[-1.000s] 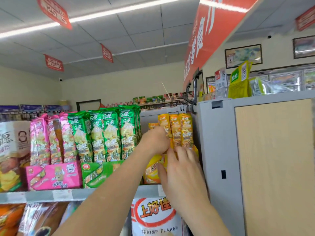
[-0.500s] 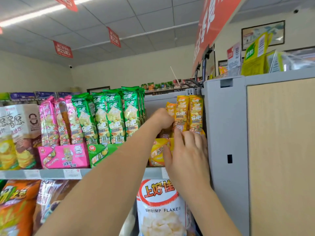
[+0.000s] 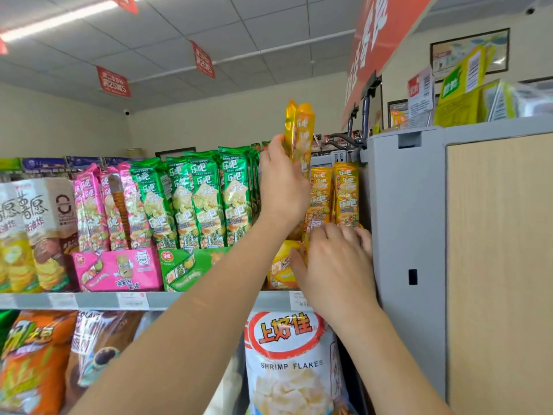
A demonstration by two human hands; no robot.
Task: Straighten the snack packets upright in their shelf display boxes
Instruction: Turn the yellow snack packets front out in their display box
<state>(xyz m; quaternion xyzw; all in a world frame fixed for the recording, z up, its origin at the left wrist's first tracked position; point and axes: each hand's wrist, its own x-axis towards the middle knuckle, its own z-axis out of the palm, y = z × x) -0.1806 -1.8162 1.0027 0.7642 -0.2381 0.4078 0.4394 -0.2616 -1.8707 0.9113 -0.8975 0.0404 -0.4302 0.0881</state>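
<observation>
Yellow foil snack packets (image 3: 300,136), two slim ones pressed together, are now up in my left hand (image 3: 282,187), which grips them by their lower half with fingers and thumb curled round them; half a second ago that hand was down at the tops of the yellow row, and now the pair stands upright well above it. The remaining yellow packets (image 3: 333,196) stand upright in the yellow cardboard display box (image 3: 282,265), hard against the grey metal end panel (image 3: 404,235). My right hand (image 3: 335,265) has stayed where it was, fingers spread and fairly straight, laid over the box's front and touching the lower ends of the standing packets, gripping nothing. To the left, the green packets (image 3: 206,199) stand in their green box (image 3: 185,268) and the pink packets (image 3: 98,205) in their pink box (image 3: 116,269), all on the grey shelf edge (image 3: 89,301). Below hangs a white shrimp flakes bag (image 3: 290,363).
</observation>
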